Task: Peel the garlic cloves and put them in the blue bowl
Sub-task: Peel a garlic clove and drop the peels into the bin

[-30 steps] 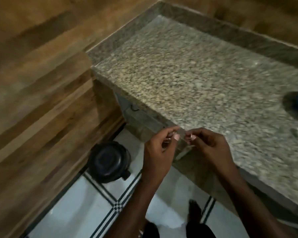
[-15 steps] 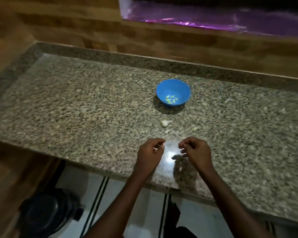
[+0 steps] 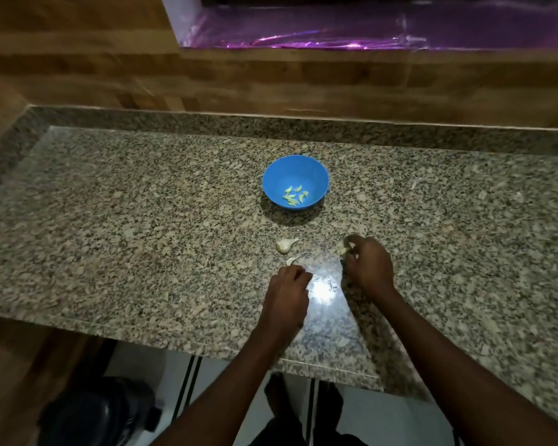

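- The left hand (image 3: 287,292) lay knuckles-up on the counter (image 3: 142,239), its fingers curled under; whether they held anything could not be told.
- The right hand (image 3: 368,267), a little farther forward, had its fingers curled round a pale garlic clove (image 3: 343,250) that peeked out at the fingertips.
- Just beyond the left hand lay a small unpeeled clove (image 3: 291,260), whitish with a thin curling tail.
- Near it, slightly farther on, sat a partial garlic bulb (image 3: 284,245), off-white and papery, its stem tip pointing right.
- Farther still stood the blue bowl (image 3: 273,181), well apart from both hands, round and bright, holding several peeled cloves (image 3: 294,196) that looked pale yellow-green and crescent-shaped.
- The counter was speckled granite in grey, tan and black, polished enough to throw a white glare between the hands.
- A raised granite lip ran along its back edge, below a wood-look wall (image 3: 78,78).
- Above that was a ledge covered in shiny purple film (image 3: 335,30).
- Beneath the near edge showed white floor tiles (image 3: 368,410) with dark stripes and a black round object (image 3: 97,410).
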Motion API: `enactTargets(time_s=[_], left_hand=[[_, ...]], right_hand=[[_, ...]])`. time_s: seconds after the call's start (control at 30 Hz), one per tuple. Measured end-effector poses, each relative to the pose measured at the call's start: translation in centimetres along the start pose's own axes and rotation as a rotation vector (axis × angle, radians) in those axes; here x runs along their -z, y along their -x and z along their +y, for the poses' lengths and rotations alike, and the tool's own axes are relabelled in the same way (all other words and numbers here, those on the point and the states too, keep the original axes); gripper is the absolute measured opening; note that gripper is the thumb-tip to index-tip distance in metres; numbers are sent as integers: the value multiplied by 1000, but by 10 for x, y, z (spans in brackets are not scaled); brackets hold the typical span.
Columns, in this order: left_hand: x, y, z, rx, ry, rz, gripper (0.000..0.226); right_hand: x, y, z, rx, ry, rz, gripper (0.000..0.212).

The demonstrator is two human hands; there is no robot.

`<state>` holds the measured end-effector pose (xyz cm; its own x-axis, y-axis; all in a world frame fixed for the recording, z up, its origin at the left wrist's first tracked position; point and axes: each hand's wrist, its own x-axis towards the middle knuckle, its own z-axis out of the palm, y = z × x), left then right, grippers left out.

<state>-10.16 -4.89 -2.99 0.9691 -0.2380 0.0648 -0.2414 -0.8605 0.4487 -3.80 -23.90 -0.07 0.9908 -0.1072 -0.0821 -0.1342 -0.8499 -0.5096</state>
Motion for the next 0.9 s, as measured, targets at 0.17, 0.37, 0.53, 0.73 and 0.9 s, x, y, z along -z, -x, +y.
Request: enactTargets(time_s=[0.17,0.37,0.53,0.73,0.9], left_hand=[[8,-2,-10,3,93,68,27],[30,-17,-35,141,153,189,23],[37,-26,-50,201,183,197,26],[34,-24,-64,294,230,219,25],[34,-34,-59,274,313,100,21]], right_hand=[[-2,-21,-5,48,70,-66,8],[6,-53,-45,61,-141,52,12],[10,-104,-104,170,-198,163,4],[8,-118,-116,184,-162,146,11],[-1,-57,-78,42,-230,176,12]])
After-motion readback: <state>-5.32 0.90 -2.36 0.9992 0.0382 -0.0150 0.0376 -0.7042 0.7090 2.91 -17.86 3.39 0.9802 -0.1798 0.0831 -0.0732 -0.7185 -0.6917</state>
